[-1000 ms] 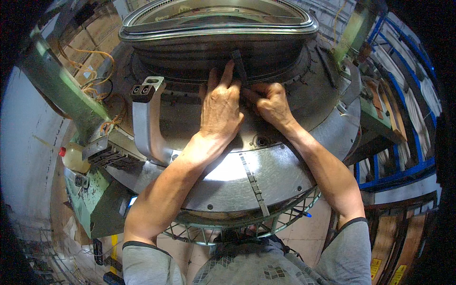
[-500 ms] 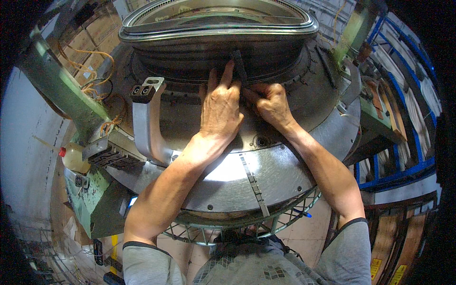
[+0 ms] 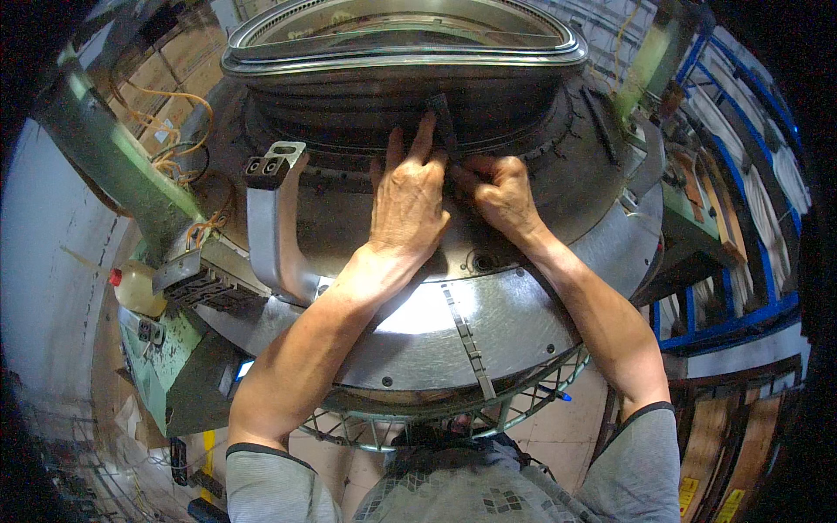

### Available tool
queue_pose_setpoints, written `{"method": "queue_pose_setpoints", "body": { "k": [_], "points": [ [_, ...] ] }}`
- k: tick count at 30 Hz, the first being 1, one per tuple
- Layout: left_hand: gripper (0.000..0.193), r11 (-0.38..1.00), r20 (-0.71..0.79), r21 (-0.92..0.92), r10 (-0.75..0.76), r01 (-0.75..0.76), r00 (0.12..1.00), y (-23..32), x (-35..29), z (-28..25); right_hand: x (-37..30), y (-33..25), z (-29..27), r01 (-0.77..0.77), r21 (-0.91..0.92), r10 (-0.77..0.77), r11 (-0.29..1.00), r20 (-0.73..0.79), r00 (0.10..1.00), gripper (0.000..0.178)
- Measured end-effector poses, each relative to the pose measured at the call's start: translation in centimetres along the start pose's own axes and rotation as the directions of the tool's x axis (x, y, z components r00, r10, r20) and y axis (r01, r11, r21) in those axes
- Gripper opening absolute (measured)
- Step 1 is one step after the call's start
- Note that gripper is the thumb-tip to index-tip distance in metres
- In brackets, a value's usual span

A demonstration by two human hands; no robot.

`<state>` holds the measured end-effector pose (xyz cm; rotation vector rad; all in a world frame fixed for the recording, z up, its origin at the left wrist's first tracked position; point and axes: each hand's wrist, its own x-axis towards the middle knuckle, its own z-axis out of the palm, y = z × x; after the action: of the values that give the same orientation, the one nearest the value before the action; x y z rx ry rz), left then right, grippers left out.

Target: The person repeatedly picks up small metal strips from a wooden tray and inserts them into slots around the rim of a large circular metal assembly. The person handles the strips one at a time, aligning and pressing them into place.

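The largest danger would come from the machine: if the drum [image 3: 349, 113] were turned, fingers so near its base could be pinched. On the plate [image 3: 523, 331], a sleeve or forearm might push the metal strip [image 3: 466, 340] over the near rim, because its near end lies there. The dark strip [image 3: 442, 118], leaning against the drum's near side at the hands, could slip sideways if pressed unevenly.

The drum's far part is cut off by the upper edge, and its near wall is too dark for details. The left hand [image 3: 408, 200] has fingers stretched far, one tip at the strip's left side; its thumb tip is hidden, so one cannot tell whether it pinches. The right hand [image 3: 499, 192] is curled beside the strip's near end — whether it grips this end cannot be told, since shadow and fingers cover it.
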<state>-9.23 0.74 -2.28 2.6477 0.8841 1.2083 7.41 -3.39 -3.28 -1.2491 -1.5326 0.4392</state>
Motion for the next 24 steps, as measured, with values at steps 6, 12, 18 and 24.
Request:
{"method": "queue_pose_setpoints", "body": {
  "k": [6, 12, 18, 24],
  "points": [
    [0.056, 1.000, 0.002, 0.005, -0.001, 0.001, 1.000, 0.04, 0.04, -0.06, -0.01, 0.15, 0.06, 0.059, -0.012, -0.059, 0.998, -0.014, 0.998, 0.015],
    [0.053, 1.000, 0.018, 0.020, 0.002, -0.002, 1.000, 0.06, 0.13, -0.16, -0.07, -0.20, 0.05, 0.041, -0.043, -0.042, 0.998, -0.023, 0.999, 0.016],
    [0.056, 1.000, 0.005, 0.011, 0.009, -0.009, 1.000, 0.07, 0.13, -0.18, -0.01, -0.51, -0.37, -0.030, -0.068, 0.032, 0.997, 0.025, 0.999, 0.018],
    [0.057, 1.000, 0.004, 0.016, 0.011, -0.011, 1.000, 0.18, 0.11, -0.23, -0.09, -0.60, -0.29, -0.058, -0.050, 0.059, 0.997, 0.022, 0.998, 0.017]
  ]
}}
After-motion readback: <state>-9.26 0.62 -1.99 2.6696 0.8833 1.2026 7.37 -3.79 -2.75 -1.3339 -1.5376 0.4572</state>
